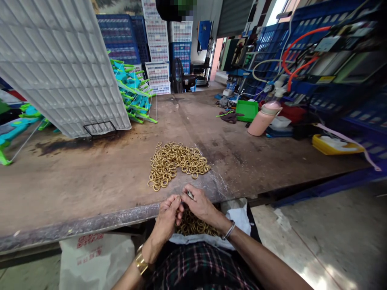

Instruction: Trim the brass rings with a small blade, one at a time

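My left hand is closed in a pinch, its fingertips almost touching those of my right hand; whatever it holds is too small to make out. Curled fingers of my right hand hold a small pale, silvery piece, its kind unclear. Just beyond both hands, a loose heap of brass-coloured rings lies on the table. Below the hands, more brass-coloured rings fill a pale cloth-like bag at my lap, partly covered by my wrists.
The brown worktable has a worn front edge. A grey ridged panel leans at left, beside green-and-blue plastic pieces. To the right are a pink bottle, a green tray and a yellow tray. Crates stand behind.
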{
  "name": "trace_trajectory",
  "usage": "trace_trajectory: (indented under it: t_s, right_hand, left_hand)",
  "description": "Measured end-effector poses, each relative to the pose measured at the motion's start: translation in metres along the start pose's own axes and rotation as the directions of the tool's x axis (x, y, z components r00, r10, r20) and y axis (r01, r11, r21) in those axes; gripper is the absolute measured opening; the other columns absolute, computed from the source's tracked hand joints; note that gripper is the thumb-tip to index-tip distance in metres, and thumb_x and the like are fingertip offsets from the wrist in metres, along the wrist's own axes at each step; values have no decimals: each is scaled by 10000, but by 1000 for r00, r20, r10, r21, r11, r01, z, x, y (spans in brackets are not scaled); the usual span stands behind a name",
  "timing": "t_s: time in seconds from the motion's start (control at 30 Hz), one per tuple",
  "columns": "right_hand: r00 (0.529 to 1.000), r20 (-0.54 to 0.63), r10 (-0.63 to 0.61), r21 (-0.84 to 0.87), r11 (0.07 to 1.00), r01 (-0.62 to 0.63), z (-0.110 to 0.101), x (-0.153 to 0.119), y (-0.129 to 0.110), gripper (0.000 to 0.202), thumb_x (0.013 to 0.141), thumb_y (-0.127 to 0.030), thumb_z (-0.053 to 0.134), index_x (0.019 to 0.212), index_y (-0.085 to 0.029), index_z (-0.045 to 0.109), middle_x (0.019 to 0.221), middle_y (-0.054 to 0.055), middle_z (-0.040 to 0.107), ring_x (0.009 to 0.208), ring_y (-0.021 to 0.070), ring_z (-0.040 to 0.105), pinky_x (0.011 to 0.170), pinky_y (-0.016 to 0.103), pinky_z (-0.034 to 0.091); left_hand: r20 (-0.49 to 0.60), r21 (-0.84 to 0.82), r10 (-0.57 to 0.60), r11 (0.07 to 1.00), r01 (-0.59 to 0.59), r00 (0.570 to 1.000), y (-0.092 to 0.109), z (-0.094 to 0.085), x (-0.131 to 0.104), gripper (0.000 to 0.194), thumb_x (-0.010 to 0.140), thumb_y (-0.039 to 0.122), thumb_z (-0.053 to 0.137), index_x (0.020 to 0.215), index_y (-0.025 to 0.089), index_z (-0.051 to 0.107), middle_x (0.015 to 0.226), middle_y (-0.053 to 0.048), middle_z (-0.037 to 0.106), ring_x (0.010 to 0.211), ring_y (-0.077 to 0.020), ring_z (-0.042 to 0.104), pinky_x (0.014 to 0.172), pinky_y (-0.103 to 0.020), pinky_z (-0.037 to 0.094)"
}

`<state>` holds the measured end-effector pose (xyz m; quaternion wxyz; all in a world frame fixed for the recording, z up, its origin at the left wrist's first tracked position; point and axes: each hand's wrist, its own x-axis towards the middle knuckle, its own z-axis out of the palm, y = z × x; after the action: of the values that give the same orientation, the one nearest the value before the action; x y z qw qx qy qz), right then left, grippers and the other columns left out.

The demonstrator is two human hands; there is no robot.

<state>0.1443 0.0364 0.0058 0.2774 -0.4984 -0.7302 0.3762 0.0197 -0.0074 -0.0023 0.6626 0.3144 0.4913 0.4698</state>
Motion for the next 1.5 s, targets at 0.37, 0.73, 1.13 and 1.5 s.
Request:
trace_trajectory:
  t_s: [0.37,0.73,1.13,1.5]
  right_hand:
    - [1000,10,0,156,988,-2,0,-1,-2,178,837,-255,401,730,-173,518,625,-23,567,598,103,494,592,207,353]
    - [1000,-13,13,0,1000,-13,3,-5,1,210,852,-245,373,723,-173,522,589,-18,544,548,100,475,552,206,322]
    - [991,128,-23,-445,892,78,8,-18,-3,185,767,-116,413,881,-172,547,716,26,618,620,124,507,561,246,226]
    - [977,209,43,-567,819,85,7,-17,-6,221,754,-126,419,953,-153,510,792,63,639,695,162,574,575,257,272]
  left_hand:
    - [41,-109,13,994,-8,999,2,0,-6,248,745,398,572,753,158,510,562,59,438,408,-31,321,361,-146,236]
    - [51,-245,8,970,5,999,4,-2,-11,253,744,391,595,769,154,511,583,57,435,425,-27,337,380,-143,234]
    - [-23,-15,108,994,-108,994,-3,-5,-11,294,768,444,540,686,170,472,546,61,440,417,-44,348,389,-159,286]
    - [-15,295,188,939,-176,982,3,-8,-18,309,811,449,466,670,174,474,532,57,429,441,-58,371,429,-173,303]
